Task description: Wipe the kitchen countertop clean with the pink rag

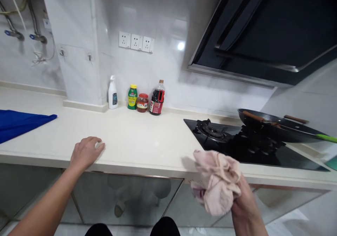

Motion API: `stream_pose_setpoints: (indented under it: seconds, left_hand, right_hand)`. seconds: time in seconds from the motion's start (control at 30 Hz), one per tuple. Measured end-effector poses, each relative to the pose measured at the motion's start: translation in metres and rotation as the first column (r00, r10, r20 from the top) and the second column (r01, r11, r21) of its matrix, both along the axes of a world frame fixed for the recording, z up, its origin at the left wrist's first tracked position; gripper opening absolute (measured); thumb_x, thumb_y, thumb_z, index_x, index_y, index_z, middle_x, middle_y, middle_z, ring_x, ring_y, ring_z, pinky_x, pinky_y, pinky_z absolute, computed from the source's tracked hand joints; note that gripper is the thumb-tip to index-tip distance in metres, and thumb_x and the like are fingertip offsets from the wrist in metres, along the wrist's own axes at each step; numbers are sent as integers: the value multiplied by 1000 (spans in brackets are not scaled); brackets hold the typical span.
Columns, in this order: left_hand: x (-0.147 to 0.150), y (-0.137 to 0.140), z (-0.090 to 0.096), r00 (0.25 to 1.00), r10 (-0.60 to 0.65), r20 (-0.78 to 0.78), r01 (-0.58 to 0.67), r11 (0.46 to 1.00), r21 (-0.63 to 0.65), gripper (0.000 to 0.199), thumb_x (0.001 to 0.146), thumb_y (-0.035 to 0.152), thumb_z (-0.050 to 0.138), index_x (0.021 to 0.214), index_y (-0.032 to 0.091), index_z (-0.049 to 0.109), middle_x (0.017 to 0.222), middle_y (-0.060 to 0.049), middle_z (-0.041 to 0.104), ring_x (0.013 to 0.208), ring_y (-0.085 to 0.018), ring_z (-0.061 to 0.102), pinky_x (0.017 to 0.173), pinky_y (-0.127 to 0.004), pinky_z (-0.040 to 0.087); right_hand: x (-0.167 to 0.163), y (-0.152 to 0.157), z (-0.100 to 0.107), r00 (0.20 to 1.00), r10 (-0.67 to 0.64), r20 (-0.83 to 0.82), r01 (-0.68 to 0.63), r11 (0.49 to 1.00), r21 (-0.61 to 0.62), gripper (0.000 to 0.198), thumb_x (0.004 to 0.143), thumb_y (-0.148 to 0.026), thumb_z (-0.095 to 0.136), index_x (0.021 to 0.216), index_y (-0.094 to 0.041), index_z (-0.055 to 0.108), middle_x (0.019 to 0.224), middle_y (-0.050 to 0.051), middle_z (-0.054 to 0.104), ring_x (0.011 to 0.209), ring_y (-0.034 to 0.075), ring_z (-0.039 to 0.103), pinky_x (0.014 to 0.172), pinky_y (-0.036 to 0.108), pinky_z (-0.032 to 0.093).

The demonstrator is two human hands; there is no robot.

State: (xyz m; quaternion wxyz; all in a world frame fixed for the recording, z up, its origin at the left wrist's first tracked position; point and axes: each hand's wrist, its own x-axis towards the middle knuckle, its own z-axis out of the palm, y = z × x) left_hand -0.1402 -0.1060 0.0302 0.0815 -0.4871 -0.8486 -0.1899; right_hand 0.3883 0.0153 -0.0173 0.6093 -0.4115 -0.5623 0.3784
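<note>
Crumpled in my right hand [245, 197] is a pale pink cloth [219, 183], raised just in front of the counter's edge near the stove. The cloth hides most of the fingers that grip it. My left hand [86, 152] rests on the cream countertop [126, 137] near its front edge. Its fingers are loosely bent, with a gap between thumb and forefinger, and it holds nothing. To the left of that hand lies a blue cloth [23, 122], flat on the counter.
Along the wall stand a white spray bottle [112, 94], a green bottle [132, 97], a red-lidded jar [142, 103] and a dark sauce bottle [157, 99]. The black gas stove [214, 132] carries a wok [279, 125] at right. A range hood [263, 29] juts out above.
</note>
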Motion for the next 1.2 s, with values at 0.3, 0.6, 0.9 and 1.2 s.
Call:
stream_pose_setpoints:
  seconds: [0.3, 0.6, 0.9, 1.2]
  left_hand:
    - [-3, 0, -5, 1000, -16, -17, 17, 998, 60, 46, 91, 47, 39, 110, 21, 72, 131, -12, 69, 125, -34, 57, 103, -46, 42]
    - [-3, -1, -6, 999, -25, -24, 26, 999, 27, 54, 91, 51, 33, 114, 20, 71, 134, -13, 67, 130, -36, 55, 103, -48, 43]
    - [-2, -2, -10, 1000, -15, -24, 17, 995, 95, 53, 87, 54, 37, 109, 25, 75, 130, -12, 70, 126, -36, 59, 102, -50, 46]
    - [-26, 3, -39, 998, -35, -49, 43, 987, 158, 51, 86, 61, 40, 106, 30, 74, 124, -8, 74, 123, -32, 62, 104, -48, 47]
  right_hand:
    - [29, 67, 10, 749, -431, 502, 295, 897, 329, 53, 80, -55, 51, 113, -18, 67, 122, 17, 60, 119, 34, 54, 97, 49, 45]
    - [-45, 52, 20, 226, -321, 920, 116, 946, 301, 56, 96, -58, 41, 139, -29, 60, 151, 15, 48, 126, 38, 53, 97, 53, 45]
    - [-67, 116, 15, 43, -269, 962, -44, 962, 271, 52, 96, -48, 44, 143, -31, 58, 150, 12, 50, 124, 34, 55, 97, 49, 44]
    - [-129, 244, 33, 24, -186, 982, 23, 982, 186, 58, 99, -51, 42, 153, -29, 46, 155, 16, 43, 124, 38, 55, 99, 54, 39]
